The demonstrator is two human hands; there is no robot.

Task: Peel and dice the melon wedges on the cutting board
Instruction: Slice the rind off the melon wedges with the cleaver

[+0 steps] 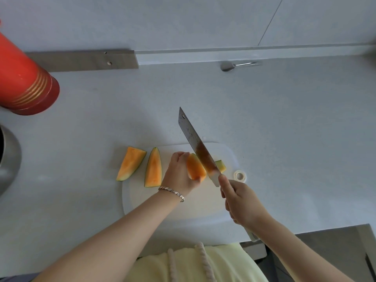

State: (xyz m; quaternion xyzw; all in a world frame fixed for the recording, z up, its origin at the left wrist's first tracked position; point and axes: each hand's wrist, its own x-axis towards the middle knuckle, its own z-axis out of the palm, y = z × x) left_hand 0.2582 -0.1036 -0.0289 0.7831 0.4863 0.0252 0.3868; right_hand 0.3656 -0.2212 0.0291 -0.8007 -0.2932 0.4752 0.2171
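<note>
On cutting board [179, 208]: left hand [179, 174] grips melon wedge [195, 166]; right hand [242, 202] wrapped round cleaver [196, 145], blade against wedge. Two wedges [153, 168] left of hand.

A home kitchen, by the look of it. A pale speckled counter [284, 119] fills most of the frame and meets a matching wall [183, 21] along the top. At lower centre lies a white board [203, 206] with orange melon wedges [153, 169]; the left hand [179, 171] holds a wedge [195, 167] there and the right hand [242, 202] grips a cleaver [193, 139]. A red flask [24, 78] stands at upper left, a steel pot [10, 159] at the left edge, a spoon [227, 66] by the wall, upper right of centre.
</note>
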